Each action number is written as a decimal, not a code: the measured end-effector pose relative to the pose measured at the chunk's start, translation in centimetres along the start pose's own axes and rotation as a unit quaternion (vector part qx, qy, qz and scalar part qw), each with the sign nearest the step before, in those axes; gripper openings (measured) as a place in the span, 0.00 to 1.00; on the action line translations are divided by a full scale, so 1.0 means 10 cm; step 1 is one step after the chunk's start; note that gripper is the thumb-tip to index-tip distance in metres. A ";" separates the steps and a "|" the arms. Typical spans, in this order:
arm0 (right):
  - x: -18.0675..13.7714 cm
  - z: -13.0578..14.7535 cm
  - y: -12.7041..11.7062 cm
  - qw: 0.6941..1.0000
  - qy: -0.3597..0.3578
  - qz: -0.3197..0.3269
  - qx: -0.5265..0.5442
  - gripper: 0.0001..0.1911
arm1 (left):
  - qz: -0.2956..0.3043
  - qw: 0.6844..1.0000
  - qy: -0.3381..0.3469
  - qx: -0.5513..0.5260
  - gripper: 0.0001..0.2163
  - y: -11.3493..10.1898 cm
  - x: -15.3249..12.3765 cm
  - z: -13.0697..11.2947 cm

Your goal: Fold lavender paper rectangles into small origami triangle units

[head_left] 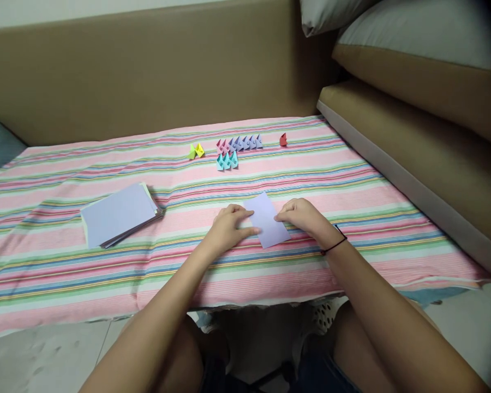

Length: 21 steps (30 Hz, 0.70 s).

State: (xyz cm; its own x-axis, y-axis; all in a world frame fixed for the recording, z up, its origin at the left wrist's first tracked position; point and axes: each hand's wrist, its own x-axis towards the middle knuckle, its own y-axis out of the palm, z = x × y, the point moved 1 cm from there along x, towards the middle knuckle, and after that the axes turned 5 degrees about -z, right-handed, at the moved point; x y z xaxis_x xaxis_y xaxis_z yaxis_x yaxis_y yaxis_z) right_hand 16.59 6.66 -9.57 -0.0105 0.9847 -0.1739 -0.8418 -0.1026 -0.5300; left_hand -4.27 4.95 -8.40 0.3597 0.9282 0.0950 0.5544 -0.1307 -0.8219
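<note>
A light purple sheet of paper (267, 221) lies at an angle on the striped cloth in front of me. My left hand (229, 226) holds its left edge, with thumb and forefinger spaced along that side. On the opposite edge, my right hand (300, 215) pinches the paper between thumb and curled fingers. Beyond the sheet stand small folded paper pieces: a row of purple ones (245, 143) with pink ones (222, 146) at its left end, and teal ones (227, 161) just nearer to me.
Yellow folded pieces (196, 151) sit left of the rows, a red one (283, 140) to the right. A stack of paper sheets (120, 213) lies at left on the striped cloth (180, 273). A brown backrest (159, 71) bounds the far side; cushions (413, 147) are piled at right.
</note>
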 end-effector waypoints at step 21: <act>0.02 -0.01 0.00 1.000 -0.016 -0.006 -0.014 0.17 | -0.018 0.989 0.004 0.149 0.25 0.08 -0.25 -0.34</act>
State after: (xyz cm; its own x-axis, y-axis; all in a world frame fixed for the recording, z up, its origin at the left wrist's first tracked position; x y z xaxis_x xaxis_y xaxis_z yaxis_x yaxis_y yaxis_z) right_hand 16.64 6.80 -9.65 -0.0173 0.9898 -0.1412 -0.8269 -0.0935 -0.5545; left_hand -2.16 1.29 -7.41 0.3498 0.9276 0.1310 0.3214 0.0125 -0.9469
